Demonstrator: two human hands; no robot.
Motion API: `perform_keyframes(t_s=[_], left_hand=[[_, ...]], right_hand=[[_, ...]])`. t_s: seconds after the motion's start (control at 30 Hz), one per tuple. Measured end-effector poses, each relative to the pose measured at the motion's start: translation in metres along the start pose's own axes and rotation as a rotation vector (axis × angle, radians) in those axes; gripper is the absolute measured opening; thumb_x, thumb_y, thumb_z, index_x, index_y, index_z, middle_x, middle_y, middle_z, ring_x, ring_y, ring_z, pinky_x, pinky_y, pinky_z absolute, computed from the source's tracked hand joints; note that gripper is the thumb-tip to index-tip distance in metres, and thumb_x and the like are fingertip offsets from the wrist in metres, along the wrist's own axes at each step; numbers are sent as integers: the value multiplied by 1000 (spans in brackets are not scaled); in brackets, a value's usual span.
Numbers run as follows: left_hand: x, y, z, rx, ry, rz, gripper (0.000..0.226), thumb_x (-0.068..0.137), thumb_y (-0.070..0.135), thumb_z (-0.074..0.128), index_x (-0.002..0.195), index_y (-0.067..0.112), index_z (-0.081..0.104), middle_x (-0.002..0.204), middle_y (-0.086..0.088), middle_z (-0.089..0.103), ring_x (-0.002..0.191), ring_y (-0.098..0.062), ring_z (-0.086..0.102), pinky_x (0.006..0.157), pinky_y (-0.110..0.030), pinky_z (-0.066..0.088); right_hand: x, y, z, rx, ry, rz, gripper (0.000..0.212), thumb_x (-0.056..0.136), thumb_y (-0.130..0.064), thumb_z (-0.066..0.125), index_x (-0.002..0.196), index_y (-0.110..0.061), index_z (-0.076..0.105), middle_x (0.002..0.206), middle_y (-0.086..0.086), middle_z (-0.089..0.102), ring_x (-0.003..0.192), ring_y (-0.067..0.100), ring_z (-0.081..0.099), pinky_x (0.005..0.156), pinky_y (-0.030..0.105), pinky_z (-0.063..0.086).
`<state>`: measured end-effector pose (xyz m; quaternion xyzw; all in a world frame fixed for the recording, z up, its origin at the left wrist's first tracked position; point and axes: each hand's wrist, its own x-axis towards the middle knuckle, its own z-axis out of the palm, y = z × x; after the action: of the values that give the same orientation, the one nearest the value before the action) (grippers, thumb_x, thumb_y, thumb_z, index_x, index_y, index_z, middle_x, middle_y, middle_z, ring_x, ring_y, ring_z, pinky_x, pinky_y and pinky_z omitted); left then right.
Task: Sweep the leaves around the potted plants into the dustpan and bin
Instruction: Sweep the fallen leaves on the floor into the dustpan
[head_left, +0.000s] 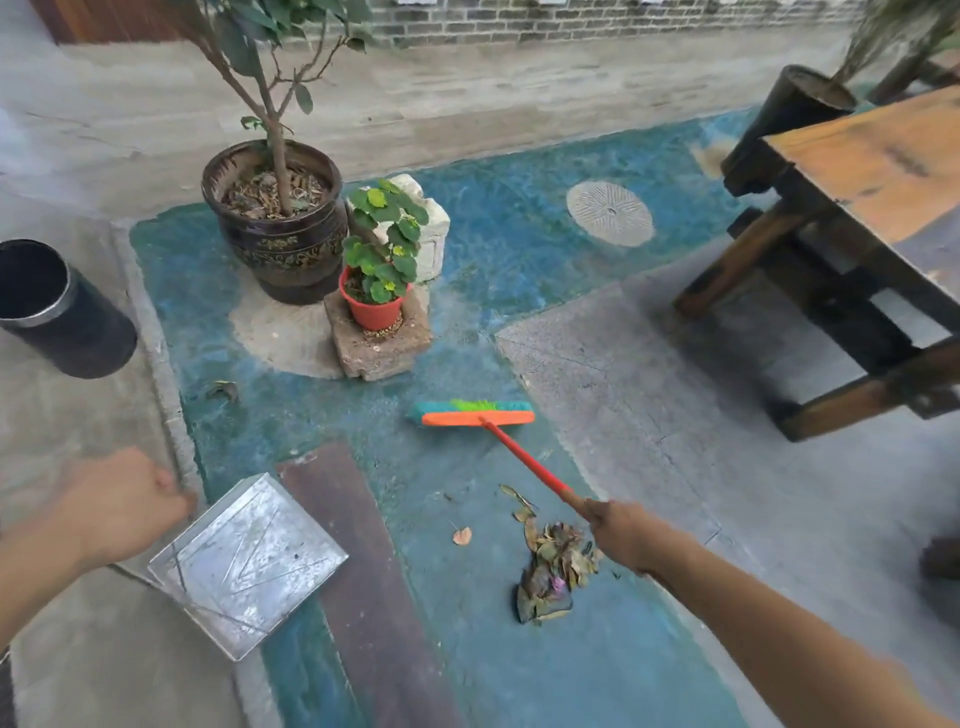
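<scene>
courtyard floor (467, 249), painted blue-green over grey concrete, brick wall along the far side; wooden counter (872, 150) at far right.

item: right hand (626, 535), near right, clenched around the red handle of the broom (478, 413). i have the arm stretched so the head, orange back with green and teal bristles, rests on the floor just near of the pots, placed, i judge, to draw stray leaves back toward me.

item: leaf pile (553, 566), dry brown, gathered on the floor just beside that hand. loose leaves lie near it; one orange leaf (462, 535) sits a little to its left, and one dark leaf (223, 389) lies well apart at left.

item: left hand (122, 501), near left, closed in a fist at the far corner of the dustpan (244, 564); what it grips is hidden. metal pan held tilted, mouth open toward the pile, ready to receive. contents: none visible.

item: bin (57, 306), black cylinder, far left, well apart from the pile. inside too dark to tell.

item: large dark pot (280, 244), holds a small tree; dry leaves lie on its soil.

item: small red pot (375, 306), green round-leaved plant, standing on a stone block (382, 348).
</scene>
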<state>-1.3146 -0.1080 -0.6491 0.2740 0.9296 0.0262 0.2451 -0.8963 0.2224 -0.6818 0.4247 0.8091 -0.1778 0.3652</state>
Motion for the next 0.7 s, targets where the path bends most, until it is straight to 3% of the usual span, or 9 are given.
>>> perform_keyframes(t_s=[0.1, 0.23, 0.3, 0.37, 0.47, 0.53, 0.6, 0.63, 0.7], left_hand=[[1, 3, 13, -20, 10, 24, 40, 52, 47, 57, 35, 11, 47, 34, -1, 30, 42, -29, 42, 48, -29, 38], [2, 34, 12, 50, -3, -30, 49, 71, 41, 68, 38, 9, 50, 36, 0, 34, 48, -31, 51, 49, -27, 35], [4, 48, 13, 73, -1, -53, 53, 75, 35, 73, 38, 8, 48, 35, 0, 38, 47, -28, 50, 49, -25, 35], [7, 53, 14, 98, -18, -55, 53, 75, 33, 75, 37, 8, 47, 34, 0, 39, 46, -27, 49, 50, -25, 36], [-6, 70, 11, 109, -13, -64, 57, 76, 30, 74, 36, 7, 41, 36, -3, 38, 47, -29, 47, 51, -27, 36], [-16, 83, 8, 130, -10, -57, 55, 77, 33, 72, 39, 8, 41, 38, -3, 41, 48, -29, 49, 49, -25, 35], [-28, 102, 7, 131, -2, -49, 53, 80, 34, 69, 42, 8, 42, 43, -4, 46, 52, -28, 51, 49, -25, 34], [-33, 112, 7, 134, 6, -41, 52, 82, 34, 67, 44, 8, 43, 47, -5, 49, 54, -27, 52, 50, -25, 34], [-44, 130, 7, 166, 5, -17, 50, 85, 33, 63, 47, 8, 45, 55, -9, 54, 60, -27, 55, 54, -26, 37]], right_hand=[[16, -7, 18, 17, -39, -6, 65, 88, -10, 35, 149, -34, 31, 101, 10, 62, 66, 23, 62, 46, 31, 52], [-29, 56, 68, -18, -111, -57, 84, 83, -9, 35, 149, -53, 6, 81, 4, 54, 61, 19, 54, 49, 29, 48], [-63, 102, 84, -44, -94, -35, 83, 85, -16, 35, 144, -63, -1, 71, -3, 45, 54, 10, 43, 46, 21, 34], [-89, 138, 91, -60, -76, -12, 77, 87, -24, 34, 140, -68, -1, 69, -4, 44, 51, 8, 41, 48, 20, 33], [-118, 169, 82, -31, -72, -16, 69, 93, -33, 36, 136, -74, 1, 80, -7, 56, 61, 6, 52, 65, 23, 46], [-125, 183, 72, -12, -84, -31, 62, 95, -34, 36, 144, -63, 11, 110, -5, 67, 90, 13, 66, 82, 27, 50], [-126, 187, 66, 0, -77, -35, 60, 95, -33, 35, 147, -57, 15, 126, 1, 64, 106, 21, 64, 88, 32, 49], [-123, 182, 64, 15, -70, -60, 63, 96, -31, 34, 146, -60, 9, 124, 3, 65, 104, 24, 64, 87, 34, 49], [-113, 162, 63, 31, -46, -119, 70, 96, -28, 32, 143, -65, -4, 100, 4, 66, 91, 31, 64, 76, 35, 46]])
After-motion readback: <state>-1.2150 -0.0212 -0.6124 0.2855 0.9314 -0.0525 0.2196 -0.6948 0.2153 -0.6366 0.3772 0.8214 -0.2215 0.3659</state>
